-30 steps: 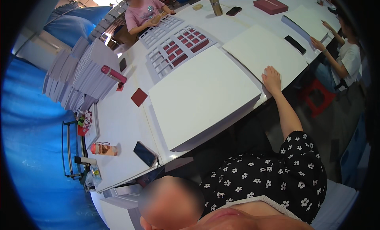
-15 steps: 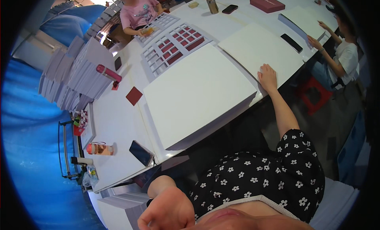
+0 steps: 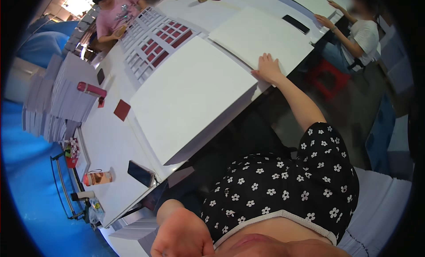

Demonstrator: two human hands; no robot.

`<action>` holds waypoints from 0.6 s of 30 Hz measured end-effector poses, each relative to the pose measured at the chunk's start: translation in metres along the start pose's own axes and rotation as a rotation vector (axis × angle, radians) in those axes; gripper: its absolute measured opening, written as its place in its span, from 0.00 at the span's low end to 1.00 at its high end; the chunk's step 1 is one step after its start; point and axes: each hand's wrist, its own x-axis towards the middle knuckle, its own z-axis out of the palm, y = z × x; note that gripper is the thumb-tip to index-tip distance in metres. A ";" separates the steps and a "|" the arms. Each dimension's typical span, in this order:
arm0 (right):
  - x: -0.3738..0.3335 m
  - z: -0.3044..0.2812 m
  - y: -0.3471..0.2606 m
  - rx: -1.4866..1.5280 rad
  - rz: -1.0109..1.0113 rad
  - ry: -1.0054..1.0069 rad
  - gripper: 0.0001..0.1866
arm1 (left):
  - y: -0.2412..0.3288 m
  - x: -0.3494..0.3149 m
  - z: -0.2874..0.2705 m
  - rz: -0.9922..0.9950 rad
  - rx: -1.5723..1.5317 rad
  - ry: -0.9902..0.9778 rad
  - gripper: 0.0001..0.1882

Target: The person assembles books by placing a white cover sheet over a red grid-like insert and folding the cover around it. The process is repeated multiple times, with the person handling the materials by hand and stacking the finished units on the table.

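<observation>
The right hand (image 3: 268, 70) lies spread on the near corner of a white board (image 3: 256, 35), its grip closed on nothing; the board is at one o'clock on the desk (image 3: 106, 144). The left hand's (image 3: 183, 235) grip, near seven o'clock, cannot be told. Presumably the board is being steadied; lifting would call for fingers beneath its edge.

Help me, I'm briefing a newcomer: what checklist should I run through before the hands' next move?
1. Right hand on the white board: ok; it rests over the near corner.
2. Left hand empty: cannot tell; the lower picture edge cuts it off.
3. Large white slab on the table: ok.
4. Dark phone nearest the left hand, well away from the table edge: not ok; it lies close to it.
5. Bottle clear of both hands: ok; neither touches it.
</observation>
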 end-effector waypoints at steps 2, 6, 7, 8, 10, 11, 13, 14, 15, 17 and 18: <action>-0.008 -0.012 -0.002 -0.044 0.013 -0.045 0.39 | -0.005 -0.004 0.006 -0.066 -0.147 -0.092 0.30; 0.005 -0.011 0.009 0.048 -0.107 -0.040 0.20 | -0.005 -0.022 0.028 -0.296 -0.428 -0.004 0.32; 0.007 -0.014 0.006 0.040 -0.122 0.031 0.16 | -0.004 -0.026 0.025 -0.378 -0.349 -0.088 0.32; 0.008 -0.017 0.005 0.032 -0.137 0.101 0.12 | -0.002 -0.033 0.020 -0.459 -0.267 -0.173 0.32; 0.006 -0.015 0.009 0.035 -0.161 0.226 0.08 | 0.000 -0.046 0.004 -0.641 -0.147 -0.392 0.34; 0.003 -0.013 0.013 0.039 -0.176 0.288 0.07 | -0.002 -0.050 -0.001 -0.814 -0.323 -0.503 0.32; -0.002 -0.010 0.012 -0.002 -0.207 0.239 0.07 | -0.008 -0.055 -0.010 -1.054 -0.470 -0.629 0.30; -0.006 -0.007 0.012 -0.020 -0.223 0.216 0.07 | -0.009 -0.062 -0.015 -1.127 -0.458 -0.647 0.29; -0.007 -0.005 0.014 -0.039 -0.211 0.217 0.07 | -0.010 -0.070 -0.019 -1.199 -0.446 -0.651 0.28; -0.006 -0.004 0.019 -0.092 -0.202 0.141 0.10 | -0.028 -0.087 -0.033 -1.125 -0.251 -0.765 0.25; -0.005 -0.007 0.018 -0.127 -0.209 0.063 0.12 | -0.040 -0.095 -0.044 -1.092 -0.152 -0.821 0.24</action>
